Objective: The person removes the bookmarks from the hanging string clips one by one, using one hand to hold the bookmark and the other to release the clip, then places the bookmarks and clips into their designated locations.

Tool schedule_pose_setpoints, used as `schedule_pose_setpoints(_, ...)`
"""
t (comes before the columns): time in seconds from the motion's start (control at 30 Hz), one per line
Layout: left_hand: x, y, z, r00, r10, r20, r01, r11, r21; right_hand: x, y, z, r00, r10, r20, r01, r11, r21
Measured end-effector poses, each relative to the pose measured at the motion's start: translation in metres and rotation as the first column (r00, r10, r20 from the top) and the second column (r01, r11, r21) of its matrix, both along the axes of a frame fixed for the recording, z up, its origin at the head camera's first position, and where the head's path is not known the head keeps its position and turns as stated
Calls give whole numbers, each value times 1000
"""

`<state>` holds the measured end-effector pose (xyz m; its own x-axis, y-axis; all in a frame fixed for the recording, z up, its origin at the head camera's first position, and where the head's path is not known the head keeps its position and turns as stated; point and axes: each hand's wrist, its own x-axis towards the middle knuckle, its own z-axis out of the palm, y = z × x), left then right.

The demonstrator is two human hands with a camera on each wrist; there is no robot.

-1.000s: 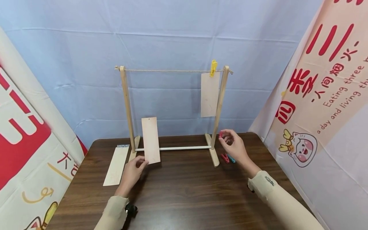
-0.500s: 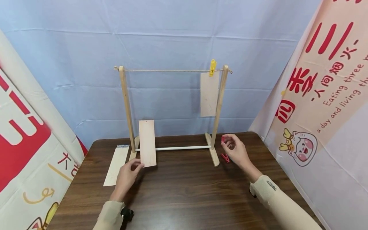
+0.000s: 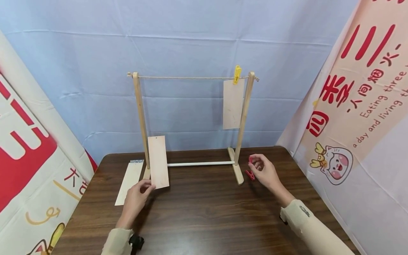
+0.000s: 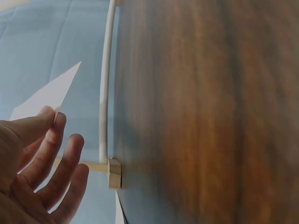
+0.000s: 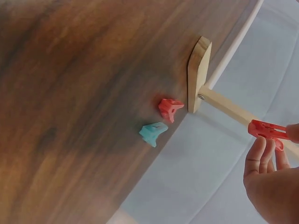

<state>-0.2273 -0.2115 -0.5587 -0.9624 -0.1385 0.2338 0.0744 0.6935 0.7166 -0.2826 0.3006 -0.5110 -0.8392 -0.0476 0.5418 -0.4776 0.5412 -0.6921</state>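
Note:
My left hand pinches the lower left corner of a pale rectangular card with a small hole near its top edge. It stands upright in front of the rack's left post. In the left wrist view, thumb and index finger hold the card by its corner. My right hand holds a red clothespin between thumb and fingers, above the table. Below it lie another red clothespin and a teal clothespin; in the head view my hand hides the teal one.
A wooden rack stretches a string between two posts, with a white rod low down. A yellow clothespin clips a hanging card at the right. Another card with a blue patterned end lies on the table at left.
My left hand has moved left and slightly toward me with the card. My right hand, still holding the red clothespin, has lowered and shifted slightly right, now covering the teal clothespin in the head view.

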Motion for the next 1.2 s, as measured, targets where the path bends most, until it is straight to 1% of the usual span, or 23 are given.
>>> schedule_pose_setpoints(0.2, 6, -6, 1, 1000, 0, -9, 0, 1000, -10, 7, 5, -3, 999, -27, 39, 27, 1000, 10)
schedule_pose_setpoints(0.43, 13, -13, 4, 1000, 2, 25, -1, 999, -34, 11, 10, -10, 996, -28, 82, 27, 1000, 10)
schedule_pose_setpoints(0.53, 16, -17, 4, 1000, 2, 27, -1, 999, -43, 12, 12, -14, 994, -32, 101, 30, 999, 16)
schedule_pose_setpoints(0.73, 21, -27, 3, 1000, 5, 6, -5, 998, -64, 14, 15, -19, 991, -61, 122, 56, 998, 41)
schedule_pose_setpoints(0.9, 27, -35, 5, 999, 25, 24, -23, 996, -81, 17, 19, -21, 987, -85, 136, 76, 995, 70)
schedule_pose_setpoints(1.03, 32, -42, 6, 999, 17, 31, -15, 996, -90, 19, 20, -22, 984, -96, 152, 84, 993, 81)
schedule_pose_setpoints(1.1, 35, -46, 6, 1000, 11, 27, -8, 996, -91, 20, 21, -23, 982, -97, 163, 85, 993, 80)
schedule_pose_setpoints(1.2, 41, -52, 6, 1000, 11, 1, -11, 995, -101, 21, 23, -24, 980, -102, 174, 88, 992, 88)
